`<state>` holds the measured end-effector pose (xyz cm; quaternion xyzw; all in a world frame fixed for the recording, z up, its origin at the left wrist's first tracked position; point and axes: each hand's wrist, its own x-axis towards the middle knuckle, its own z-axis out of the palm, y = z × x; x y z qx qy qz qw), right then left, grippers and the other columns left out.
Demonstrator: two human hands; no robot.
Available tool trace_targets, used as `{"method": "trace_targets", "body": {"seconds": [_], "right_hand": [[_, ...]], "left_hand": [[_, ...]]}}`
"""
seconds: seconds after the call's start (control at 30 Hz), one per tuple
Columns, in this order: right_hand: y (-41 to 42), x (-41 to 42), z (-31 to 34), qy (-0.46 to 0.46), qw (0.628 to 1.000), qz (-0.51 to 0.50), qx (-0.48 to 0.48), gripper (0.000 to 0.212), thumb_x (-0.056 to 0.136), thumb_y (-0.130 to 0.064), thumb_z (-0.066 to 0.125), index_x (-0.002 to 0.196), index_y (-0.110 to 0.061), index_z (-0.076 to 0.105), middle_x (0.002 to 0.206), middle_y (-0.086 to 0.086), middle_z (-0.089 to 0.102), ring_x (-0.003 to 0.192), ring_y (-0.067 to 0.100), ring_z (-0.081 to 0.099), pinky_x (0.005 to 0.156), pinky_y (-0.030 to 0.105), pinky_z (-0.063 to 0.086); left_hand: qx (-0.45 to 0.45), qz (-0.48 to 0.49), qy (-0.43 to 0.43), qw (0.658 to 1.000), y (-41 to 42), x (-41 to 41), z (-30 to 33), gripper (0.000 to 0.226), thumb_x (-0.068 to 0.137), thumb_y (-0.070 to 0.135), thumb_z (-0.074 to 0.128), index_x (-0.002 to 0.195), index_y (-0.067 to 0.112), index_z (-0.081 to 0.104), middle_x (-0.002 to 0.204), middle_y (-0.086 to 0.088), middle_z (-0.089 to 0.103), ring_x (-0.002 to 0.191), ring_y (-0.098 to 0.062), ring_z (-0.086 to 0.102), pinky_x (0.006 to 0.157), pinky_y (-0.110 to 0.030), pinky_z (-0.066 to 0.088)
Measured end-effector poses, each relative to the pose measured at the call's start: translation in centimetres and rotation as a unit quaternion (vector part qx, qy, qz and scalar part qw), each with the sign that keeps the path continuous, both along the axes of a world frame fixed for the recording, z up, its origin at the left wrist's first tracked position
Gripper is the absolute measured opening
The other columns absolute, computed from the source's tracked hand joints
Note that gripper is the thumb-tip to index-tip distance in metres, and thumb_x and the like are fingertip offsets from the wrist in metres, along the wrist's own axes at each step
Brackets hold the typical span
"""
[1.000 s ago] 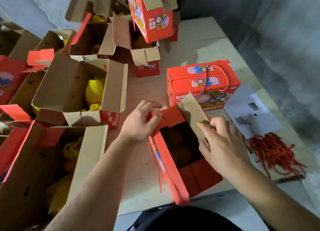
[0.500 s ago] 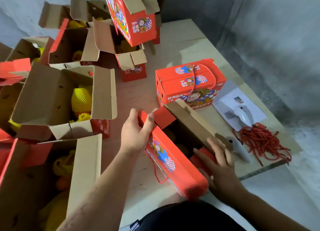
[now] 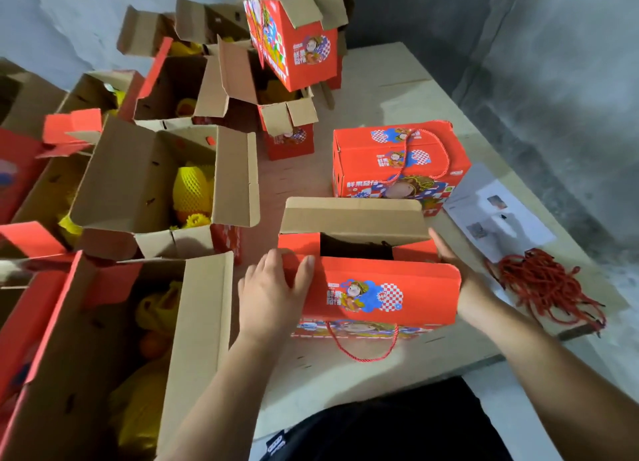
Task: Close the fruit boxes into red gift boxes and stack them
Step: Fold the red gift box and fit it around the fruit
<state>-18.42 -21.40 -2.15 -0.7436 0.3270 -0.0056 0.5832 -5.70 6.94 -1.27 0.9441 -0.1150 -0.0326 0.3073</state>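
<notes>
A red gift box (image 3: 377, 287) with a cartoon print stands near the table's front edge, its long side facing me. Its near flap is folded over the top, the far cardboard flap (image 3: 352, 218) still stands up, and a dark gap shows between them. A red rope handle (image 3: 363, 348) hangs from its front. My left hand (image 3: 273, 294) grips the box's left end, thumb on the near flap. My right hand (image 3: 453, 263) holds the right end, its fingers mostly hidden behind the box. A closed red gift box (image 3: 397, 163) sits just behind.
Several open boxes with yellow netted fruit (image 3: 192, 191) crowd the left side, with more stacked at the back (image 3: 294, 42). White printed sheets (image 3: 498, 215) and a pile of red rope handles (image 3: 549, 287) lie at the right. The table (image 3: 380, 87) ends near a grey wall.
The box has been turned from a slanted pose to square with me. Its near flap has come down over the top, and both hands have shifted to the box's ends.
</notes>
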Motion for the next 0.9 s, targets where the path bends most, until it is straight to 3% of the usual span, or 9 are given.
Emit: {"method": "trace_targets", "body": {"seconds": [0.1, 0.17, 0.23, 0.33, 0.43, 0.5, 0.6, 0.8, 0.9], "right_hand": [[0.1, -0.6, -0.6, -0.023, 0.999, 0.023, -0.026, 0.033, 0.110, -0.018, 0.047, 0.136, -0.031, 0.063, 0.118, -0.013, 0.074, 0.089, -0.019, 0.064, 0.077, 0.012, 0.049], [0.1, -0.8, -0.5, 0.000, 1.000, 0.012, -0.026, 0.039, 0.109, -0.035, 0.051, 0.142, -0.057, 0.049, 0.114, -0.038, 0.067, 0.096, -0.024, 0.060, 0.073, 0.004, 0.046], [0.2, -0.8, -0.4, 0.008, 1.000, 0.000, -0.006, 0.049, 0.106, -0.042, 0.054, 0.145, -0.065, 0.033, 0.116, -0.042, 0.058, 0.093, -0.027, 0.056, 0.070, 0.003, 0.044], [0.9, -0.9, -1.2, -0.038, 0.994, -0.088, -0.048, 0.045, 0.106, -0.036, 0.057, 0.148, -0.047, 0.045, 0.115, -0.027, 0.061, 0.106, -0.004, 0.061, 0.082, 0.020, 0.046], [2.5, -1.2, -1.1, -0.153, 0.946, -0.168, -0.232, 0.029, 0.105, -0.030, 0.047, 0.125, -0.021, 0.066, 0.117, -0.006, 0.064, 0.115, 0.016, 0.058, 0.094, 0.031, 0.044], [3.9, -1.4, -1.0, -0.170, 0.906, -0.037, -0.386, 0.033, 0.102, -0.038, 0.047, 0.118, -0.020, 0.069, 0.114, -0.003, 0.065, 0.110, 0.020, 0.056, 0.093, 0.035, 0.040], [5.9, -1.5, -1.9, -0.075, 0.806, 0.124, -0.574, 0.036, 0.097, -0.053, 0.048, 0.116, -0.027, 0.066, 0.110, -0.007, 0.064, 0.105, 0.026, 0.054, 0.090, 0.042, 0.038], [6.2, -0.9, -2.6, -0.034, 0.770, 0.095, -0.630, 0.037, 0.099, -0.049, 0.043, 0.101, -0.017, 0.062, 0.100, 0.007, 0.051, 0.090, 0.033, 0.046, 0.080, 0.046, 0.036], [5.9, -0.5, -2.3, -0.015, 0.760, 0.122, -0.638, 0.041, 0.100, -0.051, 0.039, 0.101, -0.017, 0.061, 0.095, 0.007, 0.052, 0.087, 0.034, 0.049, 0.078, 0.045, 0.037]], "left_hand": [[-0.044, 0.011, -0.007, 0.999, -0.5, 0.0, -0.7, 0.044, 0.095, 0.059, 0.056, 0.116, 0.021, 0.064, 0.107, 0.003, 0.070, 0.097, -0.024, 0.039, 0.093, -0.042, 0.039], [-0.081, 0.010, 0.019, 0.996, -0.5, 0.2, -1.1, 0.046, 0.096, 0.049, 0.063, 0.134, 0.023, 0.058, 0.110, 0.006, 0.066, 0.105, -0.020, 0.035, 0.095, -0.041, 0.042], [-0.080, 0.002, 0.017, 0.997, -0.8, 0.2, -1.5, 0.049, 0.098, 0.041, 0.065, 0.142, 0.022, 0.053, 0.119, 0.002, 0.062, 0.111, -0.023, 0.036, 0.101, -0.044, 0.040], [-0.073, -0.007, 0.000, 0.997, -0.8, 0.3, -1.9, 0.045, 0.097, 0.034, 0.069, 0.137, 0.020, 0.057, 0.133, -0.009, 0.047, 0.118, -0.026, 0.032, 0.108, -0.049, 0.032], [-0.020, -0.063, -0.073, 0.995, 0.1, 0.4, -2.2, 0.017, 0.101, 0.043, 0.061, 0.110, 0.032, 0.069, 0.118, 0.009, 0.059, 0.114, -0.027, 0.037, 0.098, -0.044, 0.032], [0.027, -0.090, -0.124, 0.988, 0.3, 0.0, -2.3, 0.028, 0.101, 0.051, 0.052, 0.097, 0.032, 0.072, 0.103, 0.014, 0.066, 0.102, -0.030, 0.047, 0.089, -0.042, 0.033], [0.024, -0.085, -0.149, 0.985, 0.1, -0.4, -2.1, 0.036, 0.099, 0.053, 0.052, 0.089, 0.027, 0.075, 0.096, 0.011, 0.069, 0.090, -0.030, 0.051, 0.084, -0.042, 0.035], [0.094, -0.103, -0.108, 0.984, -0.8, 0.9, -2.0, 0.040, 0.104, 0.047, 0.051, 0.082, 0.021, 0.070, 0.093, 0.009, 0.064, 0.093, -0.028, 0.048, 0.084, -0.043, 0.038], [0.139, -0.106, -0.096, 0.980, -1.2, 0.9, -1.9, 0.038, 0.105, 0.050, 0.044, 0.094, 0.022, 0.067, 0.103, 0.006, 0.062, 0.100, -0.027, 0.043, 0.087, -0.041, 0.032]]}}
